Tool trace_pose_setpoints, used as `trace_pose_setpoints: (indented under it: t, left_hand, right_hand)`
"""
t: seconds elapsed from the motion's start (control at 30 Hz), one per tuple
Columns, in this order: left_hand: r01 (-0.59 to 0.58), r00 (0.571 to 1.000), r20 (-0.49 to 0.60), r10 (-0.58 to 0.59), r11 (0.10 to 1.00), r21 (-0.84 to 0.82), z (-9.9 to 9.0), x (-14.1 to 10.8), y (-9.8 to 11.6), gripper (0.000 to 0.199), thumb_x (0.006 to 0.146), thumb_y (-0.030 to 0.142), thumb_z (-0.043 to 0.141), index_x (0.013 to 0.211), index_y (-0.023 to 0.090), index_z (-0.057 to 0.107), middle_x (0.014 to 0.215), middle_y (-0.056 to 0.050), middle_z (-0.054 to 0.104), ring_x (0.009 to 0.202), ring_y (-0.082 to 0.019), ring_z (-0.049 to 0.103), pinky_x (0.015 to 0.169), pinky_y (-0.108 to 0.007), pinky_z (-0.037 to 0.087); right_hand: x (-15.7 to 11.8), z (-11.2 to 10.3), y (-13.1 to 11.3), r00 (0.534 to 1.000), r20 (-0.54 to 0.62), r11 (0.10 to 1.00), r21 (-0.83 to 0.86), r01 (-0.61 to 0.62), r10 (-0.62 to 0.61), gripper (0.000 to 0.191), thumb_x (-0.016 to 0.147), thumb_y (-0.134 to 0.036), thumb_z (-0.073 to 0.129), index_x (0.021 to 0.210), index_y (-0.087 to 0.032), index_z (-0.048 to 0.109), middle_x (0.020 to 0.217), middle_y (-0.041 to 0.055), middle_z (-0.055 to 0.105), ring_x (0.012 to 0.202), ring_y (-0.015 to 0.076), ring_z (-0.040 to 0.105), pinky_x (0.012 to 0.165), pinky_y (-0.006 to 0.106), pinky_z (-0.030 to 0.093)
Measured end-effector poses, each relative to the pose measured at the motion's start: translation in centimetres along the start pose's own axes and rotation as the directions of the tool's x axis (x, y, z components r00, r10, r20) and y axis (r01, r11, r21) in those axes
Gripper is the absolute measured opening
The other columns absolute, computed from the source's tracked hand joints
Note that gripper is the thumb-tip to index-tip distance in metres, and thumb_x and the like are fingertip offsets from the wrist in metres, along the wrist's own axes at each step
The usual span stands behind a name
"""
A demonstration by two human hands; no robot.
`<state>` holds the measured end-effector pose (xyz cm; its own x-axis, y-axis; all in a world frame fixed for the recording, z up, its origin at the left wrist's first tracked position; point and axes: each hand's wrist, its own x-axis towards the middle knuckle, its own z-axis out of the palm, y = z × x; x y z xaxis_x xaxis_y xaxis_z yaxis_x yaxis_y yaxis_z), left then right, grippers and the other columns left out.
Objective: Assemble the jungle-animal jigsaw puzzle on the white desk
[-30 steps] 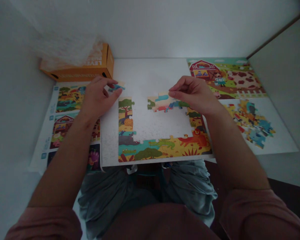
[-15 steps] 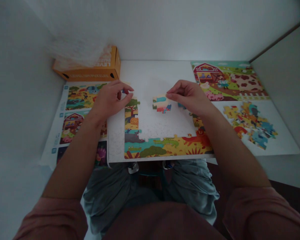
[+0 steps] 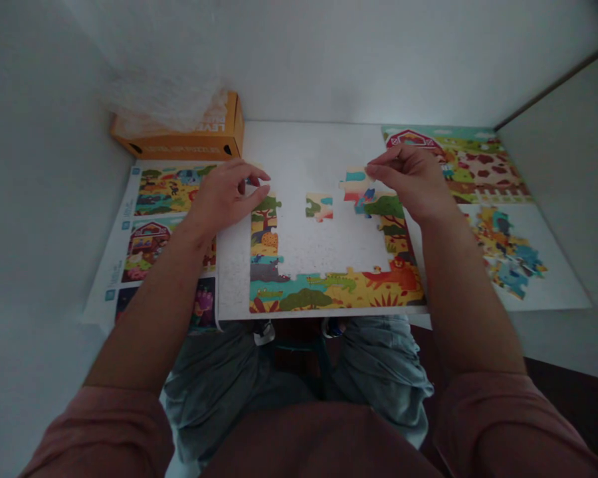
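Note:
My right hand [image 3: 403, 176] pinches the top corner of a puzzle piece [image 3: 355, 188] with a turquoise and red pattern, above the upper right of the puzzle frame. Below that piece, a blue patch borders the green tree in the frame's right side. Another loose piece [image 3: 319, 206], cream with green at its left, lies inside the frame. The joined border [image 3: 323, 292] runs along the left, bottom and right. My left hand [image 3: 232, 192] rests at its upper left corner, thumb and index finger curved apart. What lies under its fingertips is mostly hidden.
An orange puzzle box [image 3: 179, 145] with clear plastic on it stands at the back left. Below it lies a sheet of printed pictures [image 3: 147, 249]. On the right are a farm puzzle [image 3: 488, 169] and a heap of loose pieces [image 3: 513, 255].
My right hand has moved right and slightly back with the turquoise and red piece, uncovering the cream and green piece. My left hand has barely moved.

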<state>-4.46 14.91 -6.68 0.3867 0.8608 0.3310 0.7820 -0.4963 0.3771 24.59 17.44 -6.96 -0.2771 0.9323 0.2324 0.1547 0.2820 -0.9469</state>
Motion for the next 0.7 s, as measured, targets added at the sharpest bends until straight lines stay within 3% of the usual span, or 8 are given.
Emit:
trace_pose_setpoints:
  t: [0.13, 0.27, 0.47, 0.7]
  left_hand:
    - [-0.179, 0.978, 0.099, 0.182, 0.983, -0.039, 0.3, 0.1, 2.0, 0.025, 0.073, 0.033, 0.039, 0.096, 0.027, 0.048, 0.095, 0.001, 0.048, 0.088, -0.015, 0.04, 0.08, -0.032, 0.025]
    - [-0.293, 0.925, 0.235, 0.299, 0.954, -0.062, 1.0, 0.0, 3.5, 0.031, 0.071, 0.038, 0.04, 0.102, 0.035, 0.042, 0.108, 0.006, 0.041, 0.094, -0.019, 0.035, 0.08, -0.039, 0.021]
    - [-0.298, 0.908, 0.268, 0.322, 0.946, -0.129, 1.8, 0.0, 3.3, 0.035, 0.066, 0.042, 0.046, 0.1, 0.035, 0.044, 0.104, 0.003, 0.046, 0.094, -0.023, 0.036, 0.074, -0.041, 0.024]
    - [-0.292, 0.907, 0.284, 0.312, 0.95, -0.112, 1.2, 0.1, 3.6, 0.038, 0.064, 0.047, 0.045, 0.099, 0.032, 0.047, 0.102, 0.003, 0.047, 0.094, -0.023, 0.035, 0.077, -0.042, 0.019]
  right_hand:
    - [-0.3, 0.9, 0.5, 0.999, 0.004, 0.988, -0.147, -0.051, 0.052, 0.008, 0.064, -0.028, 0.053, 0.069, -0.024, 0.048, 0.07, -0.0024, 0.053, 0.063, 0.0123, 0.045, 0.054, 0.028, 0.034]
    - [-0.5, 1.2, 0.8, 0.995, 0.032, 0.95, -0.303, -0.079, 0.093, 0.01, 0.064, -0.031, 0.052, 0.068, -0.023, 0.05, 0.064, -0.0015, 0.052, 0.055, 0.0122, 0.045, 0.046, 0.027, 0.033]
    - [-0.5, 1.0, 0.9, 0.996, -0.014, 0.899, -0.43, -0.084, 0.086, 0.009, 0.061, -0.03, 0.054, 0.066, -0.023, 0.05, 0.061, -0.0008, 0.052, 0.054, 0.0132, 0.044, 0.044, 0.027, 0.032]
    - [-0.5, 1.3, 0.7, 0.998, 0.033, 0.889, -0.456, -0.036, 0.058, 0.013, 0.06, -0.034, 0.055, 0.067, -0.025, 0.05, 0.063, -0.0025, 0.052, 0.054, 0.0122, 0.042, 0.046, 0.027, 0.03]
